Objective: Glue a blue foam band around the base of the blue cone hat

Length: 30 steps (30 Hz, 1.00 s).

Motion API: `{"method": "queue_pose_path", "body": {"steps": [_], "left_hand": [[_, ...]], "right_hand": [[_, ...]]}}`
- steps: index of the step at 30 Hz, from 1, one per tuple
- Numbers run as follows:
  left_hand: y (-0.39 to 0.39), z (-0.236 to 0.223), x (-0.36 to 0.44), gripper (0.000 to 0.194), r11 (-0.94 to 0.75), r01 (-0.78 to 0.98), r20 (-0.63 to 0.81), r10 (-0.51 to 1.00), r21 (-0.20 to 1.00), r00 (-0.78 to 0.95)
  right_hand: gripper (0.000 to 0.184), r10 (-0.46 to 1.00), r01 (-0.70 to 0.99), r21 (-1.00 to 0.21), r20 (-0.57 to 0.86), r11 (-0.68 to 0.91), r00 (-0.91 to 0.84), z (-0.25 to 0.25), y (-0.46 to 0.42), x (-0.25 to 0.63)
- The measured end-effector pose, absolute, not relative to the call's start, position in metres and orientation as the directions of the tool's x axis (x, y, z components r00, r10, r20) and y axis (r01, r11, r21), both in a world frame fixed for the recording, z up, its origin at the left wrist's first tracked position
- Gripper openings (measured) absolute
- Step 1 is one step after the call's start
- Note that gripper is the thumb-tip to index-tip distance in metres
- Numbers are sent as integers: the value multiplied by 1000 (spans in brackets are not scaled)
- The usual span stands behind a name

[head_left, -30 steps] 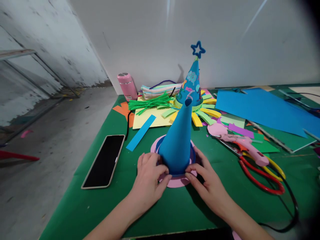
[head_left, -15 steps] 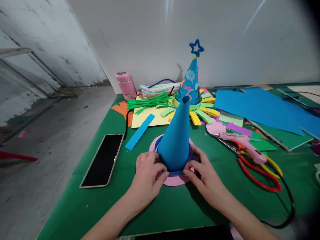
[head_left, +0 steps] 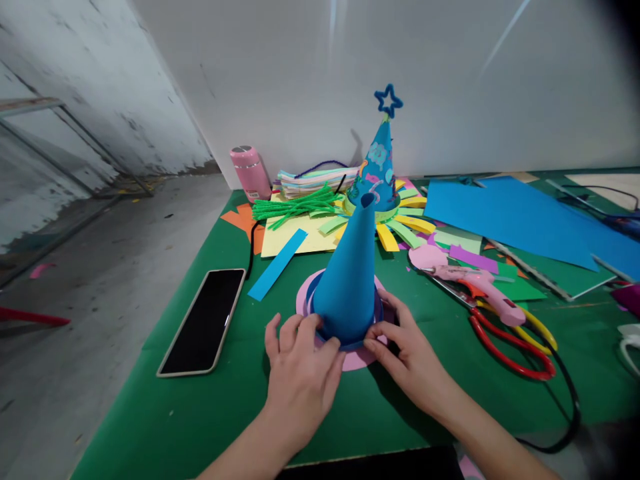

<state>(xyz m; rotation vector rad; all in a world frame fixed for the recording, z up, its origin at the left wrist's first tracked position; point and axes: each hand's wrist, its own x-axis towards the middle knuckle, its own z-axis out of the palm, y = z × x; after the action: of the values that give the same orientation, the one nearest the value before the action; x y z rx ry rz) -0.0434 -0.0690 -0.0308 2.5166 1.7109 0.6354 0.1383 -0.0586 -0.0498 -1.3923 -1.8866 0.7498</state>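
Observation:
A tall blue paper cone [head_left: 347, 280] with a small opening at its tip stands upright inside a dark blue band, on a round pink paper base [head_left: 356, 361]. At the cone's front left is my left hand [head_left: 300, 370], fingers spread and tips against the lower edge. On the front right, my right hand [head_left: 407, 350] pinches the cone's bottom rim between thumb and index finger, its other fingers resting along the band. Behind it stands a decorated blue party hat [head_left: 376, 167] with a star on top and a fringe of yellow and green strips.
A phone [head_left: 203, 323] lies at left beside a blue paper strip [head_left: 278, 265]. Green pipe cleaners [head_left: 297, 205] and a pink bottle [head_left: 250, 175] are behind. At right are a pink glue gun [head_left: 480, 280] with a cord, red-and-yellow-handled scissors [head_left: 510, 357] and blue sheets [head_left: 510, 220].
My left hand has loosened and turned, its fingers now more spread along the cone's lower edge. The right hand keeps its pinch. The whole view has shifted slightly.

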Motion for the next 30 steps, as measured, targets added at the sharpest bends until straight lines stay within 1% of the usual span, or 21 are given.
{"method": "queue_pose_path", "body": {"steps": [2,3,7,14,18,20,23,26,29,30], "left_hand": [[-71,-32,-38,17,-407,887,324,887,217,328],[-72,-32,-36,18,-417,882,316,886,219,340],[-70,-31,-29,20,-415,864,283,898,285,338],[-73,-39,-17,22,-331,882,289,927,336,238],[-72,-42,-14,21,-304,867,289,937,395,197],[-71,-40,-14,21,-303,858,281,940,415,196],[-71,-38,-15,19,-298,851,263,944,431,197],[-69,-37,-16,20,-293,851,240,949,435,204],[-65,-36,-17,19,-290,856,216,952,428,215],[-63,-35,-17,18,-289,858,208,954,424,218]], "right_hand": [[12,963,570,-779,172,263,-210,-49,-58,139],[12,963,565,-782,168,261,-212,-49,-58,139],[12,962,552,-794,150,254,-227,-46,-58,140],[12,959,554,-787,168,271,-230,-44,-58,140],[10,957,543,-792,182,280,-227,-45,-58,141],[12,962,524,-809,188,266,-197,-45,-59,145],[17,965,518,-817,248,254,-82,-44,-60,163],[18,932,616,-747,358,250,56,-44,-62,196],[22,869,771,-608,470,190,156,-46,-66,240],[25,842,817,-561,500,136,204,-47,-68,255]]}}
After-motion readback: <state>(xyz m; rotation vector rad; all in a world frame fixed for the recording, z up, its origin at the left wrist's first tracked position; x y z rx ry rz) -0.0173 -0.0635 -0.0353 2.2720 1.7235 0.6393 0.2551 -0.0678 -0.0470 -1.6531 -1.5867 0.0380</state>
